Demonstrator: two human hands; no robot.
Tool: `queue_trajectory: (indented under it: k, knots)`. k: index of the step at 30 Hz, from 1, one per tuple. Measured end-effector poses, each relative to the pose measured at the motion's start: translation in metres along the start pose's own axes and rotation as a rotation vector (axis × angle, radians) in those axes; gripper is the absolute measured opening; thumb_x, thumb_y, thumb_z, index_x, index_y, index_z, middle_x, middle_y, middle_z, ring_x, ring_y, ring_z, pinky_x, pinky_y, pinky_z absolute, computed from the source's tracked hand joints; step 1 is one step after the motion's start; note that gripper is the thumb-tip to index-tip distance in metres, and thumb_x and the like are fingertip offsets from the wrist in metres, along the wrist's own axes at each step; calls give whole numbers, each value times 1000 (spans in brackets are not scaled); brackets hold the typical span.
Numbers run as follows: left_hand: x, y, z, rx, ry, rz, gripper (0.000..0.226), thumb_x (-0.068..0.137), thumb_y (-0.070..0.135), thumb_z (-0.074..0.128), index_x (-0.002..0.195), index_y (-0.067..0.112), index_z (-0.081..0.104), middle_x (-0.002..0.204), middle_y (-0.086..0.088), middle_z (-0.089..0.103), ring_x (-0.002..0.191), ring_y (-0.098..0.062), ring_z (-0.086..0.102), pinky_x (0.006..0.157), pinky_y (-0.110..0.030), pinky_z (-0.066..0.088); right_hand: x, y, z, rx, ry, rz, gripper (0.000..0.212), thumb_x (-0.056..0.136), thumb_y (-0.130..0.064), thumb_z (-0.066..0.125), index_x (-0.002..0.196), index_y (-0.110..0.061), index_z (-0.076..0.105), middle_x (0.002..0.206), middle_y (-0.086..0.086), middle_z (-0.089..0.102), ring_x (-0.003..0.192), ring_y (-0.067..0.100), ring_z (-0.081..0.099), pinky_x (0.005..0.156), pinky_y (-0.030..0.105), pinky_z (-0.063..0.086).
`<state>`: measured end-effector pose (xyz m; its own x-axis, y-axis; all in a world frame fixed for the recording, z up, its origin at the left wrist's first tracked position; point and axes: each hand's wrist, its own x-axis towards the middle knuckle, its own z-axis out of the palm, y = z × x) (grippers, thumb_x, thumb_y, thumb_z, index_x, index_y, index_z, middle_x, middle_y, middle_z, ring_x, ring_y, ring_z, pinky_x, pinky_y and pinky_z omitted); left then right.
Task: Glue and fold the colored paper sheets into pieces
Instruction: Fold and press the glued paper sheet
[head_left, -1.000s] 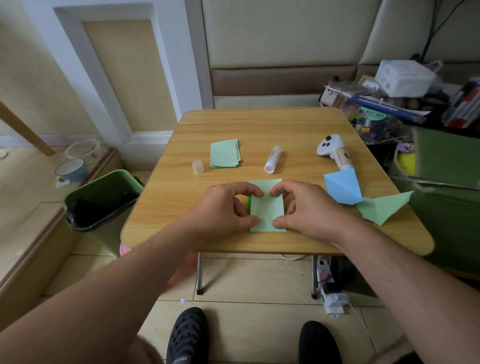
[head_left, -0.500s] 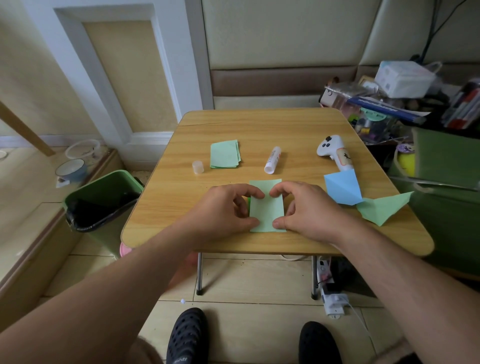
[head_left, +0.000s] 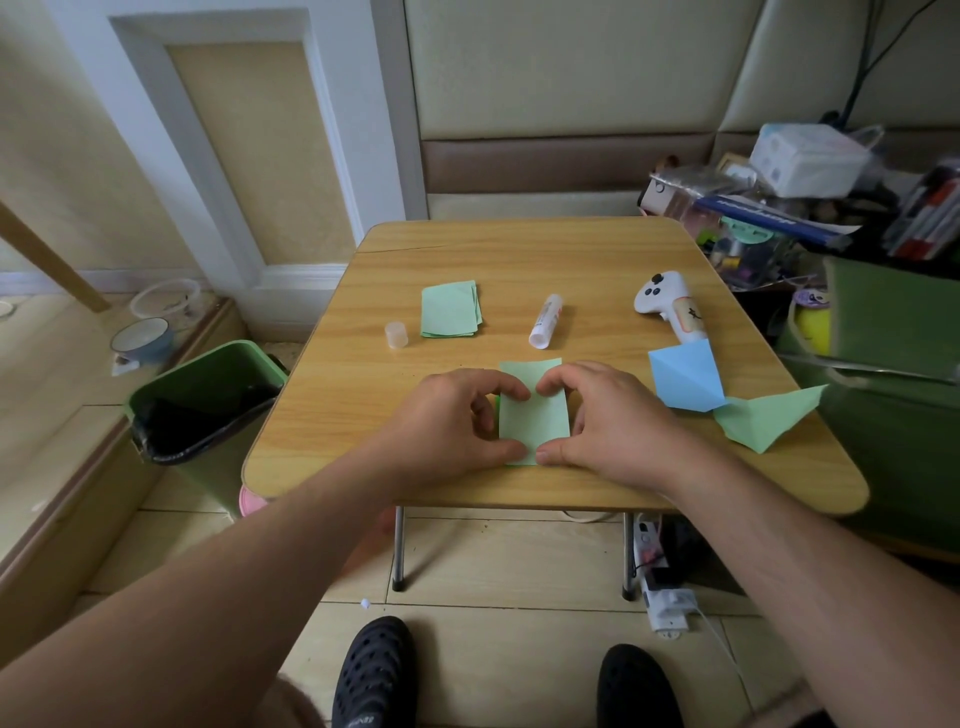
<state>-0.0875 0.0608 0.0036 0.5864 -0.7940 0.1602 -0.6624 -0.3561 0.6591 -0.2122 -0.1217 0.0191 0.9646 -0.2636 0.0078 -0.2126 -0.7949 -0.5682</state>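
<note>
both hands on folded light green sheet (head_left: 535, 415), near front edge of wooden table (head_left: 571, 260). left hand (head_left: 447, 426) curled, forefinger and thumb pinching sheet's left side. right hand (head_left: 608, 415) likewise curled, pinching right side. uncapped glue stick (head_left: 544, 321), its cap (head_left: 396, 334) and green paper stack (head_left: 450, 309) behind. blue folded piece (head_left: 684, 380) and green folded piece (head_left: 768, 419) to the right.

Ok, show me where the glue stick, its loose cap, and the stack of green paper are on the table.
glue stick (head_left: 545, 321), head view, middle of its white barrel.
cap (head_left: 396, 334), head view, side of the small clear cap, standing left of the stack.
stack of green paper (head_left: 450, 309), head view, centre of the top sheet.
</note>
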Motion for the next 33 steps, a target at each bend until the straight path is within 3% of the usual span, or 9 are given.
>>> queue_trajectory:
  k: [7,15,20,26,33]
  knots:
    - [0,-2,0,8,14,29,55,67,38,94,115,43,68,77,12,60,72,-2,59,76,-27,55,0,-2,3,-41,4,-9,71,67,-46,95,127,-36,58,124,-21,51,84,-9,45,66,11,30]
    - [1,-1,-4,-18,-42,-3,56,68,38,94,115,48,66,85,12,60,73,2,56,72,-15,49,0,2,-3,31,-45,38,53,71,-28,94,104,-40,55,114,-18,54,83,6,59,69,25,44]
    - [5,0,4,47,5,71,49,66,41,93,109,42,69,95,17,56,77,-10,57,73,-17,47,-2,-4,-2,0,-30,16,46,75,-34,92,103,-36,56,110,-20,51,89,-1,50,66,19,34]
    - [8,-4,-1,44,-28,85,49,64,41,96,103,45,67,100,13,56,76,-8,54,73,-19,49,0,-6,3,-18,-35,3,42,75,-35,91,100,-35,57,108,-18,51,90,-3,47,66,20,34]
    - [9,-9,-11,109,-124,95,43,65,43,96,100,42,71,93,19,54,80,-2,50,74,-20,45,0,3,-9,-23,-81,28,39,73,-31,93,95,-36,61,110,-21,55,101,3,53,86,32,49]
